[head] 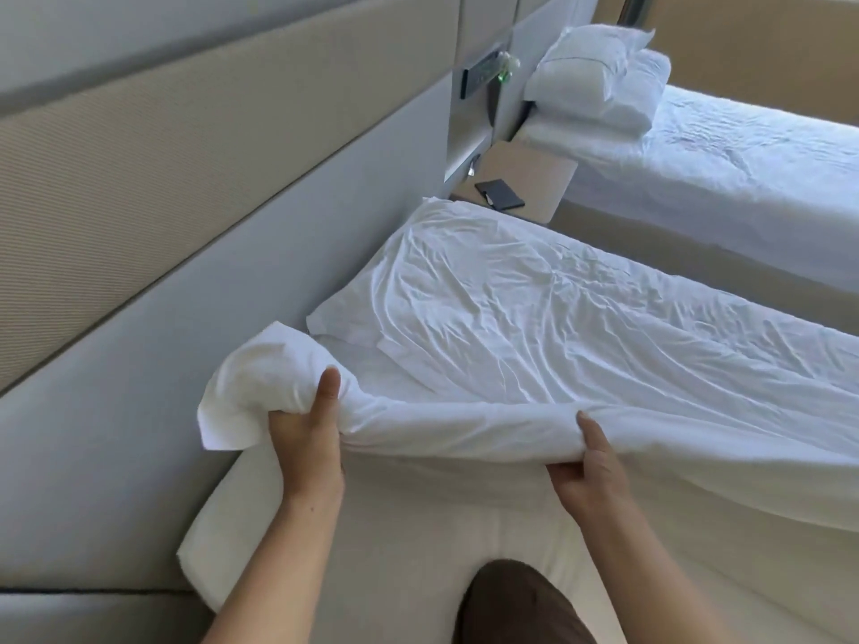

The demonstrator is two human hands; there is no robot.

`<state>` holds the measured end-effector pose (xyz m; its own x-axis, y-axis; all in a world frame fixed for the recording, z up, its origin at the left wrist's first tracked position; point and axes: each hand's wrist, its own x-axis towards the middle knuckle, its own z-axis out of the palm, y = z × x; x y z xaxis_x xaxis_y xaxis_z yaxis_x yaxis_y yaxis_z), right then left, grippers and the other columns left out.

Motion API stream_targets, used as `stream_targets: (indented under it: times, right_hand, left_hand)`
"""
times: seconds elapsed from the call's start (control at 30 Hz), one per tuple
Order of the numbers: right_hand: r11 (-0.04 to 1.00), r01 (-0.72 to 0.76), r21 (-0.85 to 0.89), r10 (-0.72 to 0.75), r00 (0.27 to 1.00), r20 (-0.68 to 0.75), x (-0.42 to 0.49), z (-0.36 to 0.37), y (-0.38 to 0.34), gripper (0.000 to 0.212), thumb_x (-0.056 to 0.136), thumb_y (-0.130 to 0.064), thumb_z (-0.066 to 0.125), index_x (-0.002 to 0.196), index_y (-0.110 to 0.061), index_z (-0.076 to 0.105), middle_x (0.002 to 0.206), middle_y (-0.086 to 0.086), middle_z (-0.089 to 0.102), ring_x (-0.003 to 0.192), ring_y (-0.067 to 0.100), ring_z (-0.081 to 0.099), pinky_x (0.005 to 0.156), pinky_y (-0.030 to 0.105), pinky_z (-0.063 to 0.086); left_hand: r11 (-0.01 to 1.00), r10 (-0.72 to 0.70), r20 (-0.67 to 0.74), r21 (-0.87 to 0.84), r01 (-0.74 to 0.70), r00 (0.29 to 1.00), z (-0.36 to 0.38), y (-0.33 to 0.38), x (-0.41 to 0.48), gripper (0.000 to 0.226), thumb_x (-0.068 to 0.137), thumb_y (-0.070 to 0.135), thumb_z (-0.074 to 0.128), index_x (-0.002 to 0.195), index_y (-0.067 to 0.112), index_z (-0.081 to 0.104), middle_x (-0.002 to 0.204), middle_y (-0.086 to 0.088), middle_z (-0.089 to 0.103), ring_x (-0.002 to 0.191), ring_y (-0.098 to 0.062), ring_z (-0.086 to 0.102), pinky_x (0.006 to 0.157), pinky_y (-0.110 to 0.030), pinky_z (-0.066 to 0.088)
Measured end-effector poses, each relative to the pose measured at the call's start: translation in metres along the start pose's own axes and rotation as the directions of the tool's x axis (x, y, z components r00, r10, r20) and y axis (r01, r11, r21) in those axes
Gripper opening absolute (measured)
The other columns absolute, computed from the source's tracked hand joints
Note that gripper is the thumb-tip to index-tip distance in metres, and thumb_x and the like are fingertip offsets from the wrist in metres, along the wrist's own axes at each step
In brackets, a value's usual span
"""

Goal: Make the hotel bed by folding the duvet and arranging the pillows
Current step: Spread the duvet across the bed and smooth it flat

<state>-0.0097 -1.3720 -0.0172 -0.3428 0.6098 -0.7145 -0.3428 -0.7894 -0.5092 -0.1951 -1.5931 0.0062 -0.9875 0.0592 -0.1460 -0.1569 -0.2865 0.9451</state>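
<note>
A wrinkled white duvet (534,318) lies spread over the near bed, reaching to the headboard. Its near edge is lifted off the bare mattress (418,527). My left hand (307,439) grips the bunched corner of that edge, thumb on top. My right hand (585,467) pinches the same edge further right, thumb over the fold. Two white pillows (599,81) are stacked at the head of the far bed (743,169).
A padded beige and grey headboard wall (186,202) runs along the left. Between the beds stands a small nightstand (525,178) with a black notepad (499,194). A control panel (483,69) sits on the wall. My knee (520,606) is on the mattress.
</note>
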Motion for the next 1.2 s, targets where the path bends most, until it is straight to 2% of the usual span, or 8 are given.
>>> stream_targets:
  times: [0.13, 0.33, 0.47, 0.57, 0.77, 0.87, 1.03, 1.2]
  right_hand:
    - [1.0, 0.022, 0.005, -0.023, 0.994, 0.109, 0.049, 0.024, -0.033, 0.035, 0.088, -0.019, 0.073, 0.121, -0.012, 0.064, 0.104, 0.007, 0.077, 0.09, 0.021, 0.076, 0.065, 0.034, 0.062]
    - [1.0, -0.015, 0.025, 0.01, 0.985, 0.172, 0.123, 0.052, -0.068, 0.038, 0.087, -0.018, 0.073, 0.124, -0.016, 0.064, 0.122, 0.008, 0.072, 0.107, 0.023, 0.071, 0.08, 0.04, 0.062]
    - [0.999, -0.026, 0.03, 0.02, 0.982, 0.186, 0.15, 0.07, -0.095, 0.052, 0.084, -0.018, 0.076, 0.133, -0.012, 0.059, 0.125, 0.011, 0.07, 0.114, 0.026, 0.068, 0.087, 0.045, 0.059]
    - [0.999, 0.0, 0.039, -0.008, 0.979, 0.203, 0.159, 0.089, -0.118, 0.049, 0.086, -0.018, 0.074, 0.132, -0.012, 0.058, 0.123, 0.01, 0.07, 0.113, 0.026, 0.068, 0.087, 0.045, 0.059]
    - [0.997, 0.062, 0.055, -0.072, 0.974, 0.214, 0.17, 0.137, -0.161, 0.031, 0.089, -0.022, 0.072, 0.118, -0.017, 0.063, 0.118, 0.007, 0.073, 0.103, 0.022, 0.072, 0.077, 0.04, 0.063]
    - [0.993, 0.092, 0.07, -0.105, 0.974, 0.202, 0.182, 0.162, -0.177, 0.039, 0.087, -0.023, 0.074, 0.123, -0.016, 0.061, 0.119, 0.007, 0.073, 0.106, 0.023, 0.071, 0.079, 0.042, 0.062]
    - [0.981, 0.169, 0.095, -0.18, 0.976, 0.121, 0.232, 0.203, -0.2, 0.044, 0.087, -0.025, 0.075, 0.126, -0.012, 0.06, 0.118, 0.009, 0.073, 0.103, 0.025, 0.073, 0.077, 0.041, 0.062]
    - [0.974, 0.207, 0.091, -0.206, 0.978, -0.012, 0.319, 0.247, -0.223, 0.037, 0.088, -0.026, 0.074, 0.12, -0.012, 0.063, 0.115, 0.01, 0.074, 0.104, 0.028, 0.072, 0.087, 0.045, 0.059]
  left_hand:
    - [0.991, 0.123, 0.032, 0.046, -0.124, 0.992, 0.057, 0.007, 0.023, 0.08, 0.071, 0.053, 0.085, 0.133, 0.009, 0.058, 0.129, -0.008, 0.067, 0.123, -0.023, 0.063, 0.109, -0.053, 0.045]
    - [0.963, 0.202, -0.045, 0.189, -0.19, 0.978, 0.136, -0.009, 0.056, 0.073, 0.072, 0.049, 0.084, 0.125, 0.005, 0.06, 0.118, -0.007, 0.071, 0.113, -0.02, 0.068, 0.105, -0.053, 0.049]
    - [0.947, 0.237, -0.103, 0.246, -0.206, 0.966, 0.179, -0.01, 0.074, 0.062, 0.078, 0.037, 0.084, 0.124, 0.008, 0.054, 0.112, 0.0, 0.071, 0.107, -0.015, 0.068, 0.102, -0.046, 0.052]
    - [0.935, 0.264, -0.115, 0.274, -0.225, 0.958, 0.212, -0.004, 0.09, 0.062, 0.078, 0.033, 0.084, 0.122, 0.008, 0.048, 0.112, -0.001, 0.066, 0.103, -0.012, 0.066, 0.097, -0.036, 0.054]
    - [0.899, 0.312, -0.011, 0.327, -0.292, 0.95, 0.272, 0.017, 0.131, 0.068, 0.078, 0.03, 0.086, 0.125, 0.009, 0.042, 0.117, -0.001, 0.059, 0.104, -0.008, 0.061, 0.092, -0.024, 0.05]
    - [0.891, 0.301, 0.059, 0.337, -0.303, 0.952, 0.295, 0.019, 0.163, 0.072, 0.077, 0.027, 0.087, 0.129, 0.008, 0.04, 0.124, -0.003, 0.059, 0.111, -0.011, 0.061, 0.094, -0.025, 0.05]
    - [0.878, 0.267, 0.222, 0.345, -0.332, 0.938, 0.36, 0.001, 0.24, 0.065, 0.078, 0.02, 0.085, 0.123, 0.015, 0.039, 0.11, 0.013, 0.055, 0.098, 0.01, 0.055, 0.08, -0.001, 0.043]
    - [0.847, 0.24, 0.305, 0.398, -0.353, 0.921, 0.455, -0.05, 0.337, 0.066, 0.078, 0.023, 0.085, 0.126, 0.01, 0.04, 0.121, -0.003, 0.055, 0.109, -0.016, 0.056, 0.094, -0.02, 0.045]
